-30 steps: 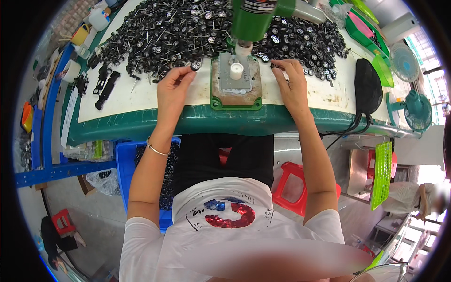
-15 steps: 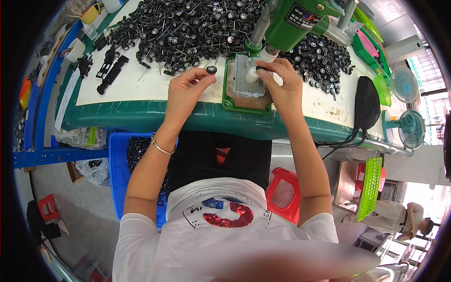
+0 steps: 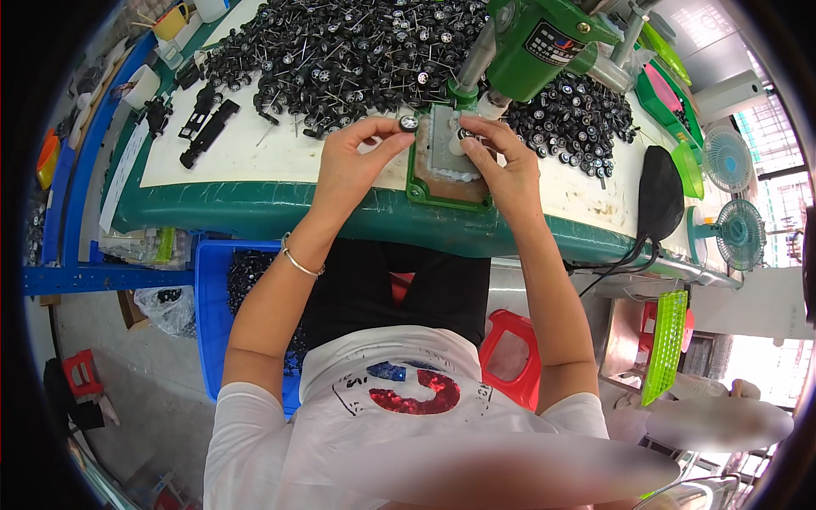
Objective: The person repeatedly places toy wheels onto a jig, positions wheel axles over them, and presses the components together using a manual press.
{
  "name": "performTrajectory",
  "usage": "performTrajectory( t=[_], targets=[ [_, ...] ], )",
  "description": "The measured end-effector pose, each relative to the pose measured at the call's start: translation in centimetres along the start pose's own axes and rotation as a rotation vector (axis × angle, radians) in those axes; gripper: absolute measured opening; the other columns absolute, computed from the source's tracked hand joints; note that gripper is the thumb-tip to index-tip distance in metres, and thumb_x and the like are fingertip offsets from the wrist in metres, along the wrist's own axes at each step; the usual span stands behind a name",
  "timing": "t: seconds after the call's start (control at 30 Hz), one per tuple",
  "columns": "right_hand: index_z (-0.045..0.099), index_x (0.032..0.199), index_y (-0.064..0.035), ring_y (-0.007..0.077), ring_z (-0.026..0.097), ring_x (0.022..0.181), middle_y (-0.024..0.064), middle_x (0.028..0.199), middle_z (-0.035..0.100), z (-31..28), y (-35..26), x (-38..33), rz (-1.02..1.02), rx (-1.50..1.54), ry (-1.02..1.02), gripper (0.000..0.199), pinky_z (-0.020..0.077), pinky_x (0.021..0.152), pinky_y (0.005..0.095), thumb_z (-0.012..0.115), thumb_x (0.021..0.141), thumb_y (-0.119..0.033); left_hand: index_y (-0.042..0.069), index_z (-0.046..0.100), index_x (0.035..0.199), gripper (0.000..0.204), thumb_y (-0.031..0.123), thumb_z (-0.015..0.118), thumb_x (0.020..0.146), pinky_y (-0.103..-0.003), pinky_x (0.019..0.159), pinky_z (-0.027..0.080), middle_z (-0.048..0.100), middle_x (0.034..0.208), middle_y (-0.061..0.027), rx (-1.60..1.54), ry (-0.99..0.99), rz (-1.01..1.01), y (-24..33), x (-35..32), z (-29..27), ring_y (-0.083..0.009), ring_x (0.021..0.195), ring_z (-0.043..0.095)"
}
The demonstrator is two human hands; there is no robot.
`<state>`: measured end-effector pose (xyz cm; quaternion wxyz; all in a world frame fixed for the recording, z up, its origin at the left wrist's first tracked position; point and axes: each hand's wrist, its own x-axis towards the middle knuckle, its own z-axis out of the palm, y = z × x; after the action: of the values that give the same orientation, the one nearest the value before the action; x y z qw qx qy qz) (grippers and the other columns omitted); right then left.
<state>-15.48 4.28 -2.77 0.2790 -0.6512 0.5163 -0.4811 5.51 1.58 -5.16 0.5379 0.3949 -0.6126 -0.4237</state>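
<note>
Between the thumb and fingertips of my left hand (image 3: 350, 166) is a small black toy wheel (image 3: 409, 124) with a silver hub, held at the left edge of the press's green base (image 3: 419, 189). My right hand (image 3: 512, 170) pinches another black wheel (image 3: 464, 133) just over the white round post (image 3: 455, 146) on the grey plate (image 3: 439, 160). Whether that wheel touches the post I cannot tell. Above my right fingers stands the green press head (image 3: 544, 42). Axles on the held wheels do not show clearly.
A big heap of wheels on axles (image 3: 340, 64) covers the table behind, with loose wheels (image 3: 574, 119) right of the press. Black chassis parts (image 3: 208, 134) lie left. A black pad (image 3: 661, 191) with cables hangs at the right edge. A blue bin (image 3: 212, 340) stands below.
My left hand has moved right with its wheel, up to the press base. My right hand has shifted slightly down and left, and its wheel now shows its hub face.
</note>
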Motion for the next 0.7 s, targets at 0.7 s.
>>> performTrajectory(
  t=[0.7],
  targets=[
    [0.059,0.122,-0.0027,0.0132,0.061,0.093,0.0055,0.109,0.064,-6.1,0.5,1.7,0.057,0.187,0.115,0.033,0.0471,0.087,0.0264,0.061,0.091,-0.015,0.001,0.071,0.091,0.012,0.008,0.07,0.081,-0.023,0.075,0.044,0.065,0.086,0.0013,-0.309,-0.139,-0.088,1.6,3.2,6.2,-0.0067,0.08,0.058]
  ],
)
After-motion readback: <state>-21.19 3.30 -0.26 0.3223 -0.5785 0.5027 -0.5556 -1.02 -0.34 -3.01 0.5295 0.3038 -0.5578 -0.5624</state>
